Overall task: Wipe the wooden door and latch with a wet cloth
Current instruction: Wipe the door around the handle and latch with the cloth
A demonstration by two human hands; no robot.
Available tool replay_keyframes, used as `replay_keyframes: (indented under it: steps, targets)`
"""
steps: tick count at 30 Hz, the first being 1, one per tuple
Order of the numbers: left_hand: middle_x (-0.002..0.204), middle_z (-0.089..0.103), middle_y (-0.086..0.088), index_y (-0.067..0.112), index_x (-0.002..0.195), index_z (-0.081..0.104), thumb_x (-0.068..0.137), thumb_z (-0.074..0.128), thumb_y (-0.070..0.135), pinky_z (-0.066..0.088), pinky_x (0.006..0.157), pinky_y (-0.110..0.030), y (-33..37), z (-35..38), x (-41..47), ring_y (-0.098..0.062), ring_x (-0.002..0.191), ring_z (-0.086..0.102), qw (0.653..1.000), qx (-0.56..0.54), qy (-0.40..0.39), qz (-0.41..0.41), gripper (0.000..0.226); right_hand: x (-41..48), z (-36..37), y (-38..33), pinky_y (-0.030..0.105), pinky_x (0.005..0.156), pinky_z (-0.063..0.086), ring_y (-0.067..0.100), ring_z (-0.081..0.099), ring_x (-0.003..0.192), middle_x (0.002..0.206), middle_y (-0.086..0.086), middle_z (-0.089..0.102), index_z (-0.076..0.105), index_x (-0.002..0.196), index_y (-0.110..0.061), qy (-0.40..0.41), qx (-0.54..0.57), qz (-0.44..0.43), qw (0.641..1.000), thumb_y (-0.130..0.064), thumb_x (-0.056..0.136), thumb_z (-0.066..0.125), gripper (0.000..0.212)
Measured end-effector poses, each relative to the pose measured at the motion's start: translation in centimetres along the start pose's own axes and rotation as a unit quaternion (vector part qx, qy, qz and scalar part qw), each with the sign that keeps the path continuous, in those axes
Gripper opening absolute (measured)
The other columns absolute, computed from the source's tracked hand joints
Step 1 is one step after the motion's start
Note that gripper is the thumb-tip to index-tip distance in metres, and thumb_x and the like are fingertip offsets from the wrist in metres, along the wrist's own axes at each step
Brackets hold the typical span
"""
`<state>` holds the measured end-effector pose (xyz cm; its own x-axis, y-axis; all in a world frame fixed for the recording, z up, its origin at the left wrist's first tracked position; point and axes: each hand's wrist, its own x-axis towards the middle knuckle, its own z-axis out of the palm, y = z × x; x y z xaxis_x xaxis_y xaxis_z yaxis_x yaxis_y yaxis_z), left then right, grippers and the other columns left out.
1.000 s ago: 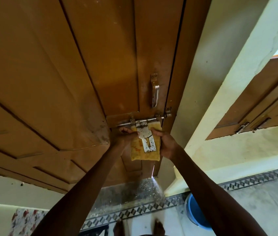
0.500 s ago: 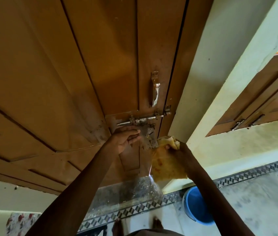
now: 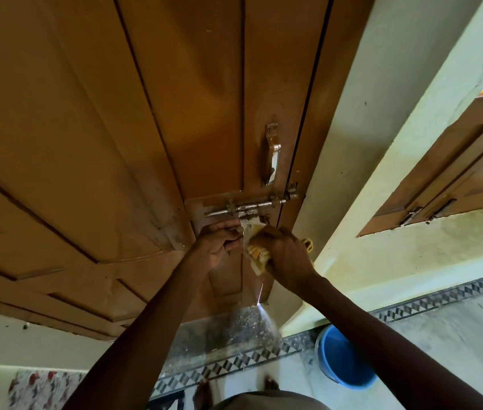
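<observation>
A brown wooden door (image 3: 116, 143) fills the upper left. Its metal slide latch (image 3: 249, 207) runs across near the right edge, below a metal pull handle (image 3: 272, 156). The latch's hanging hasp plate (image 3: 249, 224) is pinched in my left hand (image 3: 219, 247) just under the bolt. My right hand (image 3: 284, 255) is bunched around a yellow cloth (image 3: 256, 255) and presses it against the hasp plate from the right. Most of the cloth is hidden in my fist.
A blue bucket (image 3: 343, 359) stands on the floor at lower right, beside the pale wall (image 3: 382, 143). A wooden window shutter (image 3: 447, 176) is at right. A floral mat (image 3: 45, 389) lies at lower left. My bare feet (image 3: 204, 392) are near the patterned floor border.
The cloth was spread behind the hasp, then my right hand pulled it away to the right. Now it is bunched and back against the hasp; my left hand has taken the plate.
</observation>
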<state>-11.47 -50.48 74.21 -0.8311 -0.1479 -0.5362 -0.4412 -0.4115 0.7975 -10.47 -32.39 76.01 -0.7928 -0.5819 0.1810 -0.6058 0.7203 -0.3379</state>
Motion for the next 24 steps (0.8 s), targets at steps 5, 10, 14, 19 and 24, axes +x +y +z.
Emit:
replay_keyframes:
  steps: [5, 10, 14, 19, 24]
  targets:
    - [0.090, 0.070, -0.010, -0.011, 0.126, 0.054, 0.085, 0.052, -0.020, 0.061, 0.060, -0.024, -0.1, 0.1, 0.5, -0.011, 0.064, 0.071, 1.000, -0.010, 0.002, 0.003, 0.042, 2.6, 0.7, 0.1, 0.040, 0.073, 0.056, 0.034, 0.062, 0.104, 0.119, 0.005, 0.066, 0.069, 0.105, -0.022, 0.032, -0.043, 0.040, 0.998, -0.012, 0.054, 0.085, 0.054]
    - [0.074, 0.072, -0.006, -0.011, 0.120, 0.059, 0.083, 0.048, -0.022, 0.059, 0.056, -0.023, 0.0, 0.0, 1.1, -0.015, 0.068, 0.070, 1.000, 0.013, 0.009, 0.001, 0.040, 2.2, 1.4, -1.1, 0.043, 0.074, 0.057, 0.035, 0.059, 0.107, 0.118, 0.006, 0.064, 0.067, 0.108, -0.022, 0.051, -0.037, 0.076, 0.995, -0.015, 0.059, 0.083, 0.051]
    - [0.084, 0.070, -0.010, -0.014, 0.119, 0.058, 0.083, 0.056, -0.019, 0.059, 0.071, -0.029, -0.5, -0.2, 1.7, -0.015, 0.073, 0.068, 0.999, 0.027, 0.018, 0.010, 0.037, -2.7, 2.7, 0.0, 0.037, 0.069, 0.058, 0.028, 0.059, 0.100, 0.115, -0.002, 0.064, 0.067, 0.105, -0.028, -0.002, -0.035, 0.026, 0.999, -0.011, 0.062, 0.082, 0.048]
    - [0.071, 0.070, -0.006, -0.013, 0.118, 0.058, 0.081, 0.056, -0.021, 0.061, 0.064, -0.027, -0.4, -0.2, 2.1, -0.014, 0.071, 0.072, 0.999, 0.035, 0.014, 0.009, 0.038, 1.0, 1.2, 0.7, 0.041, 0.068, 0.056, 0.033, 0.060, 0.100, 0.114, 0.006, 0.067, 0.069, 0.104, -0.018, 0.054, -0.041, 0.116, 0.991, -0.008, 0.060, 0.083, 0.048]
    - [0.069, 0.070, -0.006, -0.014, 0.119, 0.058, 0.081, 0.054, -0.021, 0.058, 0.056, -0.023, -0.4, -0.4, 2.1, -0.010, 0.062, 0.070, 0.999, 0.045, 0.017, 0.010, 0.038, -1.5, 2.2, -0.1, 0.038, 0.069, 0.055, 0.028, 0.061, 0.095, 0.109, 0.002, 0.067, 0.069, 0.103, -0.025, 0.021, -0.056, 0.010, 0.998, -0.014, 0.058, 0.084, 0.049]
